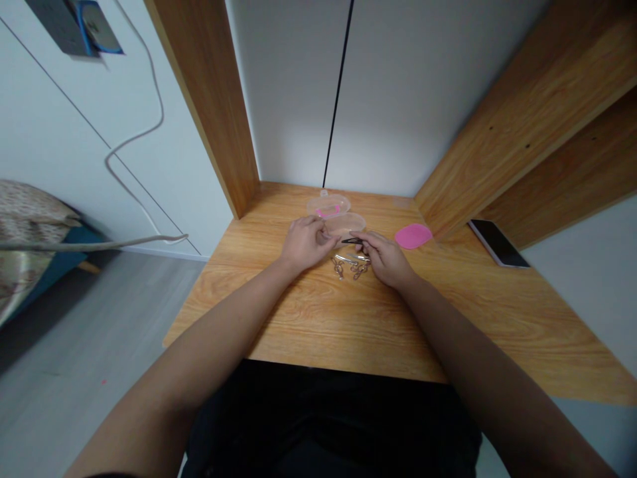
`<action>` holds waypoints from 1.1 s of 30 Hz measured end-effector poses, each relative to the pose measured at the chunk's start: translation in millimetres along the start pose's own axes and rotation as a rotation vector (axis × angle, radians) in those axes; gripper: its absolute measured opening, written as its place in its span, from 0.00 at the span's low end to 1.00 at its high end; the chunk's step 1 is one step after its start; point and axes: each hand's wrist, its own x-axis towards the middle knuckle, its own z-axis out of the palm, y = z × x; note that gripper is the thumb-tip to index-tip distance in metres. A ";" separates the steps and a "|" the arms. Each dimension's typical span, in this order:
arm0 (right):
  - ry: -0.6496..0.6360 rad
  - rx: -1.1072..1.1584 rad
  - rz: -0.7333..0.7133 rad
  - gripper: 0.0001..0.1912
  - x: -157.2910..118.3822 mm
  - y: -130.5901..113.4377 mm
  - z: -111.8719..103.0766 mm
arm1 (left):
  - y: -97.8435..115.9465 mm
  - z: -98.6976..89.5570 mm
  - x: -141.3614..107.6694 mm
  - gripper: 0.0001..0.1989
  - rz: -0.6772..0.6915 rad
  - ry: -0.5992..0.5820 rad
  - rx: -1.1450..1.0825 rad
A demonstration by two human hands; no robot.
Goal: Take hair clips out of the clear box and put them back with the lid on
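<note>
My right hand (385, 259) pinches a slim black hair clip (352, 240) in its fingertips. My left hand (304, 242) curls close to the clip's far end and rests against the edge of a clear plastic case half (345, 224). Whether it grips anything is hidden by the fingers. Behind that half lies a second clear half (328, 206) with something pink inside. Silver snap clips (346, 259) and small coiled metal hair pins (359, 269) lie on the wooden desk (318, 312) just below my hands.
A pink oval sponge (413, 236) lies to the right of my hands, and a phone (497, 243) lies face up further right. Wooden panels (542, 133) and a white wall enclose the desk's far side. A white cable (134, 143) hangs at left.
</note>
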 end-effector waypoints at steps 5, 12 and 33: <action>-0.024 -0.007 0.008 0.16 1.0 -2.2 -0.1 | -1.6 0.8 -0.8 0.13 0.007 0.005 0.000; -0.025 0.004 0.031 0.09 3.2 -3.5 0.4 | -1.4 -0.2 -0.2 0.13 0.005 -0.004 -0.010; -0.039 0.038 0.055 0.13 0.5 -6.2 -1.5 | 0.9 -2.0 -0.3 0.14 -0.005 -0.020 -0.011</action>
